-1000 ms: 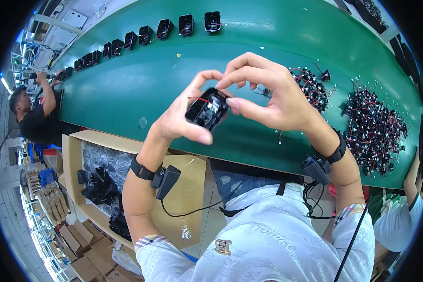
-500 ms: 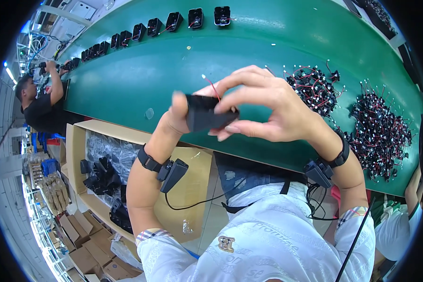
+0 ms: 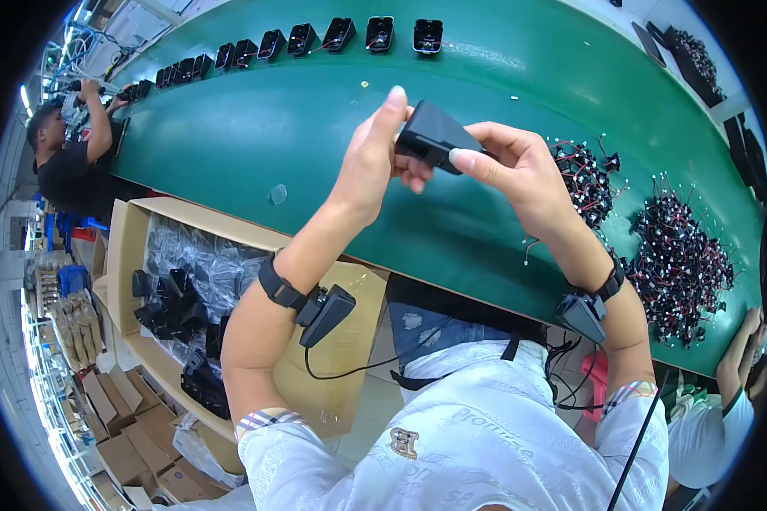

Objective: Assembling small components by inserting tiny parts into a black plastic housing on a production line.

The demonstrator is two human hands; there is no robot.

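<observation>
A black plastic housing [image 3: 439, 134], boxy with one slanted end, is held up over the green table between my two hands. My left hand [image 3: 371, 162] is curled around its left end, thumb raised alongside and fingertips underneath. At the right end my right hand [image 3: 520, 175] grips it, the thumb pressed on the near face and the other fingers mostly hidden behind. The housing's open side is turned out of sight, so its inside cannot be seen. A thin wire hangs below my right hand.
Similar black housings [image 3: 380, 36] with red wires line the far side of the green table [image 3: 230, 136]. Small black wired parts [image 3: 682, 264] lie in two heaps at right. A cardboard box [image 3: 204, 217] of black housings stands at left. Other people sit at both ends.
The housing has moved up and to the right and been turned over, showing its smooth outer face. My hands have moved with it; the red wire above it is out of sight.
</observation>
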